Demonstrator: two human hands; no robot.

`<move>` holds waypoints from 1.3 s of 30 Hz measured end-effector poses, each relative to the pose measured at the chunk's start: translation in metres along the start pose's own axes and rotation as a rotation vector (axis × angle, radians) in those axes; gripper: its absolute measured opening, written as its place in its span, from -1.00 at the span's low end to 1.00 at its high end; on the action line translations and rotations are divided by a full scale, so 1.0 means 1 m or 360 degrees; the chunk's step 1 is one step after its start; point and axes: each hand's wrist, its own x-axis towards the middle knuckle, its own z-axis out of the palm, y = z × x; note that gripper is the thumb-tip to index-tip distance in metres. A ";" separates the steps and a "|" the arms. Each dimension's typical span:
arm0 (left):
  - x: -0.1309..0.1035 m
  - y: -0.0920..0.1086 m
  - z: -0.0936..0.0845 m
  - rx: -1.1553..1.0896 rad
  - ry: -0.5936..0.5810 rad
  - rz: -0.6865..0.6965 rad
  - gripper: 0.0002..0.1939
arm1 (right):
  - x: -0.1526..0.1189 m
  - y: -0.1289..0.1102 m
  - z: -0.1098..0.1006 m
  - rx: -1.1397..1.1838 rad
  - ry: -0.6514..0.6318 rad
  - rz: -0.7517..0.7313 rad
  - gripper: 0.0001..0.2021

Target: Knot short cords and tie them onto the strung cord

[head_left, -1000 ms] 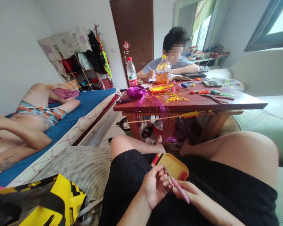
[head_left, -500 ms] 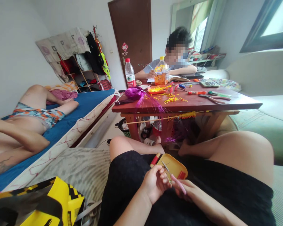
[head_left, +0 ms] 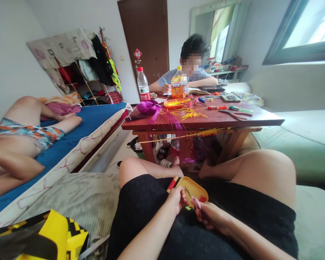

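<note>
Pink-handled scissors [head_left: 196, 202] are held in my right hand [head_left: 211, 213], their thin blades pointing up and left toward the other hand. My left hand [head_left: 178, 198] is closed just beside the blades, fingers curled; whatever it pinches is too small or hidden to name. A small bright green bit [head_left: 188, 208] shows between the two hands. Under and behind them, on my lap, lies a yellow tray [head_left: 199, 185] with a small red piece [head_left: 203, 198] inside. A red and tan roll or tube [head_left: 172, 183] leans by the tray's left side.
Ahead stands a red table [head_left: 157, 124] bearing purple strands [head_left: 148, 108], yellow twisted bits [head_left: 193, 115], pliers [head_left: 234, 114] and two bottles. A person [head_left: 195, 76] writes at its far side. Another person [head_left: 29, 133] lies on the bed at left. A yellow-black bag [head_left: 54, 234] sits at lower left.
The right hand has turned and shifted, so the scissors' handle lies more behind its fingers. My left hand has rotated, now showing its back edge. The whole view has shifted slightly.
</note>
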 end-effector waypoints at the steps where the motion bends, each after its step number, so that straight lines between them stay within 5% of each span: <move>1: -0.003 0.004 0.000 0.0034 0.0013 0.0013 -0.70 | 0.000 -0.003 -0.004 -0.0096 0.0033 -0.0024 -0.46; 4: -0.021 0.023 0.000 0.0151 0.0042 0.0080 -0.76 | 0.001 -0.013 -0.025 -0.0475 0.0201 -0.0129 -0.46; 7: -0.048 0.045 0.001 0.0205 -0.0030 0.0280 -0.76 | 0.011 -0.023 -0.045 -0.0962 0.0370 -0.0235 -0.73; 10: -0.073 0.057 0.009 0.0237 -0.0139 0.0425 -0.72 | 0.027 -0.030 -0.050 -0.1394 0.0415 -0.0346 -0.76; 20: -0.083 0.044 0.011 0.0064 -0.0209 0.0222 -0.75 | 0.043 -0.023 -0.030 -0.1961 0.0132 -0.0606 -0.75; 29: -0.085 0.039 0.007 -0.0016 -0.0233 0.0140 -0.74 | 0.038 -0.013 -0.024 -0.1617 0.0018 -0.0724 -0.77; 34: -0.089 0.035 0.008 -0.0068 -0.0279 0.0113 -0.76 | 0.002 -0.023 -0.038 -0.1075 0.0080 -0.0828 -0.85; 39: -0.099 0.031 0.017 -0.0074 -0.0363 0.0103 -0.77 | -0.039 -0.027 -0.021 -0.0238 0.0064 -0.0776 -0.68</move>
